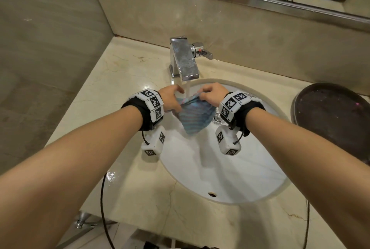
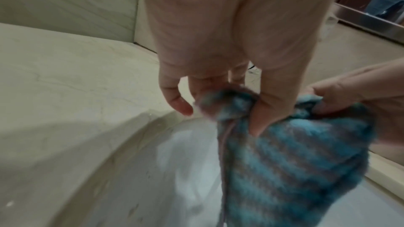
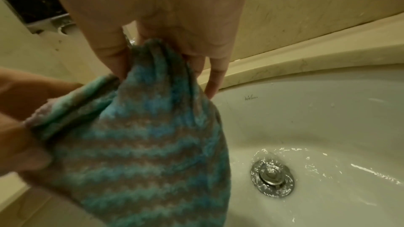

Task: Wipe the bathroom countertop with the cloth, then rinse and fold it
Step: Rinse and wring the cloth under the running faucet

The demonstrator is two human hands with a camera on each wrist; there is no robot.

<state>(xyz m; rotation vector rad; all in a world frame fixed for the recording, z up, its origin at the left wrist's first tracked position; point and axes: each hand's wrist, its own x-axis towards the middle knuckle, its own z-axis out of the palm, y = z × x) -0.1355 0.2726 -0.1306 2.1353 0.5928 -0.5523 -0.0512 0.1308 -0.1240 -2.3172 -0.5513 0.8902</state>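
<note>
- Rinse step right now: my left hand [image 1: 172, 98] and right hand [image 1: 213, 94] each pinch a top corner of the striped cloth [image 1: 193, 114], fingers curled tight on it, so it hangs over the sink [image 1: 230, 178].
- Just behind, the faucet [image 1: 183, 58] runs water onto its top edge.
- Next I reckon: wring it, shut the tap, fold on the surface [image 1: 120, 80].
- Wrist views are blurry, and I can't see how soaked it is.
</note>
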